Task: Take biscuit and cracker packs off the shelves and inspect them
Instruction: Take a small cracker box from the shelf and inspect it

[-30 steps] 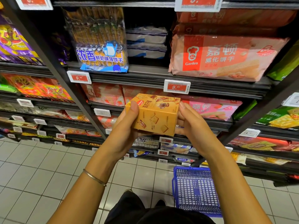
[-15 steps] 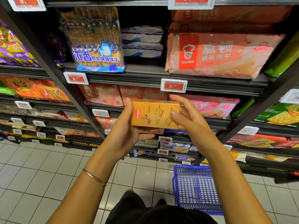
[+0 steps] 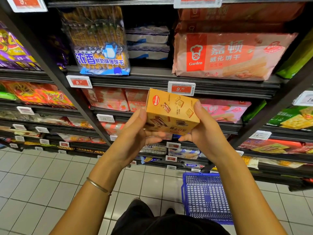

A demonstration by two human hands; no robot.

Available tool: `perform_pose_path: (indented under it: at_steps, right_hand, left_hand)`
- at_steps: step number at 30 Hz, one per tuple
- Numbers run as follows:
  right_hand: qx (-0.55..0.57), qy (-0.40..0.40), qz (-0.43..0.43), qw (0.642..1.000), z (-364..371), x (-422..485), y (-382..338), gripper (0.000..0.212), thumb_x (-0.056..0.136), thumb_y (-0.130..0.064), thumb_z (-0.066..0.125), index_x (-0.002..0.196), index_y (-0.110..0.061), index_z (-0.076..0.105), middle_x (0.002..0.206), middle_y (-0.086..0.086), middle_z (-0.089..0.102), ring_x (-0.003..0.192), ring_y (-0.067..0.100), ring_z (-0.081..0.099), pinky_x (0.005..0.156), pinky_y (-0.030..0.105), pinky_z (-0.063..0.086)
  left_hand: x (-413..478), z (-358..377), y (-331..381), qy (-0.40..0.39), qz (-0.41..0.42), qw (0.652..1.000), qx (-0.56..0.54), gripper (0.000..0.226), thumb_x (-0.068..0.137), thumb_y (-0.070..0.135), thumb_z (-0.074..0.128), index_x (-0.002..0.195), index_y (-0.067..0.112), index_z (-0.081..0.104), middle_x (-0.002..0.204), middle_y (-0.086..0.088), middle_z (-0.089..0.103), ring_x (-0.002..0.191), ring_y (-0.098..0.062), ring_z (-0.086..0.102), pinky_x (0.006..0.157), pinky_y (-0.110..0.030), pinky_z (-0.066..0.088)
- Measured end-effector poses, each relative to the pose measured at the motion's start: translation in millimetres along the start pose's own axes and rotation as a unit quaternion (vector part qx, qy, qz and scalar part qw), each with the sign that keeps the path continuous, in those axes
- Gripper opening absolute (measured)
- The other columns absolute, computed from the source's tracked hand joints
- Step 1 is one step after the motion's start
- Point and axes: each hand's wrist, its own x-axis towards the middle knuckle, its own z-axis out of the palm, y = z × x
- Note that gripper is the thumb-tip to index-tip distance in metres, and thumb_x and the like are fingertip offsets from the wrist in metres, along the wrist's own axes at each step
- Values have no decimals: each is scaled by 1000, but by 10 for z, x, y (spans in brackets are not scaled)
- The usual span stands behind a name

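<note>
Most of the task is judged to be left: the shelves (image 3: 144,78) are packed with biscuit bags not yet taken down, and only one cracker box (image 3: 171,109) is out for inspection. A tiled floor (image 3: 33,184) is seen below, with a blue basket (image 3: 206,197) set on it. The orange box is held tilted before the middle shelves, gripped at its ends by the left hand (image 3: 135,133) and right hand (image 3: 206,134), fingers (image 3: 198,107) curled round it
</note>
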Motion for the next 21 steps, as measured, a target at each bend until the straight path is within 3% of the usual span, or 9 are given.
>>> perform_pose_path:
  at_steps: [2,6,10,14,16,21]
  right_hand:
    - [3,-4,0,1000,-3,-3,2,39,96,-61,45,115,-43,75,126,6,72,108,31,71,70,35,61]
    - [19,-27,-17,999,-46,-6,26,41,93,-64,54,124,-44,71,134,4,70,125,36,65,91,51,58]
    - [50,-56,-13,997,-43,-26,35,64,79,-74,69,133,-41,65,139,3,67,125,34,65,90,47,59]
    - [41,-41,-14,998,-55,-18,48,45,95,-63,53,133,-42,65,138,3,68,122,33,67,85,40,62]
    - [29,-43,-6,999,-77,-7,66,42,100,-57,42,132,-44,66,137,2,68,122,32,67,89,44,61]
    - [-10,-68,-4,998,-80,2,106,51,93,-70,52,136,-44,61,137,3,68,122,34,67,102,65,50]
  left_hand:
    - [-8,3,-15,3,14,1000,-12,115,63,84,78,150,15,47,131,-19,68,93,-25,73,91,-38,62]
    - [-42,-7,-23,-14,51,998,-27,83,78,66,81,142,21,53,117,-7,72,86,-22,68,84,-32,59]
    - [-49,3,-5,-9,58,998,-26,72,83,61,79,140,25,55,116,-5,71,87,-22,66,83,-32,58]
    - [-51,-19,-5,-8,57,998,-26,78,83,62,78,144,23,51,121,-8,69,92,-27,65,87,-37,59]
    - [-54,-37,-4,-4,53,998,-27,83,79,65,80,145,23,51,124,-7,70,101,-28,67,87,-36,59]
    - [-41,-96,-21,-6,44,998,-41,82,71,67,85,135,26,58,127,-9,69,117,-34,64,110,-72,39]
